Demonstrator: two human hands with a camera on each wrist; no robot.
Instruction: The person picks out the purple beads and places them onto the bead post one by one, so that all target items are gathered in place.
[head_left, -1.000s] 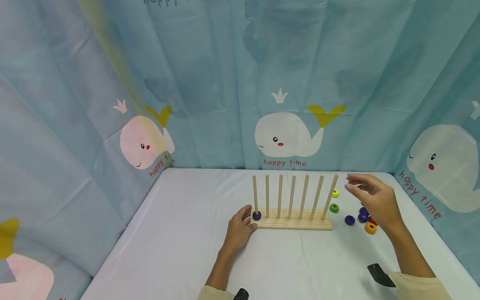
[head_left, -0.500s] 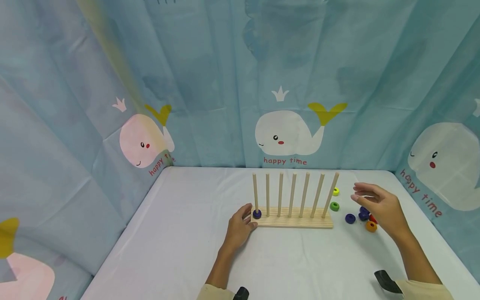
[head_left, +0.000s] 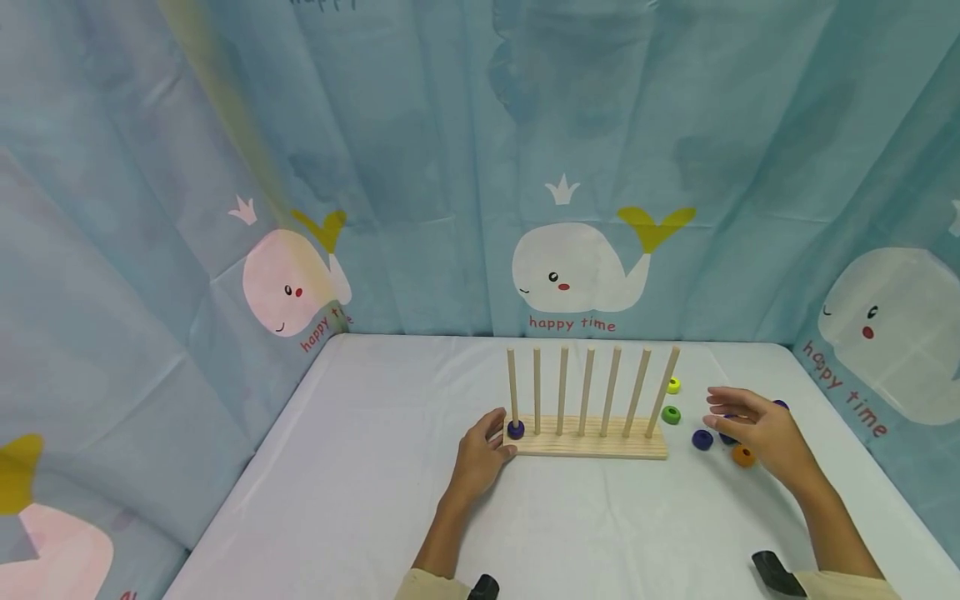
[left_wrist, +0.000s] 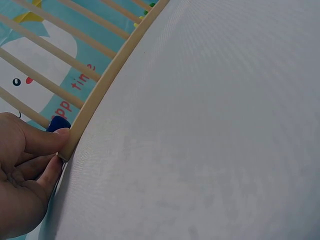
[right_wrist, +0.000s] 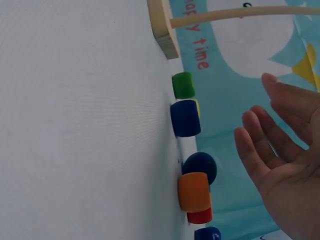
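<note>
A wooden peg rack (head_left: pixel 592 450) with a row of several upright pegs stands on the table. At its left end my left hand (head_left: pixel 478 457) grips the base, thumb and fingers pinching the corner in the left wrist view. One dark blue bead (head_left: pixel 516 430) sits low on the leftmost peg. To the right of the rack, my right hand (head_left: pixel 763 429) hovers above loose beads, fingers loosely bent and holding nothing. Below it are an orange bead (head_left: pixel 743 455) and a blue bead (head_left: pixel 702 440); a red bead (right_wrist: pixel 200 216) shows in the right wrist view.
A green bead (head_left: pixel 671 415) and a yellow bead (head_left: pixel 673 386) lie just right of the rack's end. The white tablecloth (head_left: pixel 337 467) spreads under everything. A blue curtain (head_left: pixel 420 208) with printed whales hangs behind the table.
My right hand has come down and slightly to the right, away from the rack and closer to the loose beads. The left hand and the rack have stayed in place.
</note>
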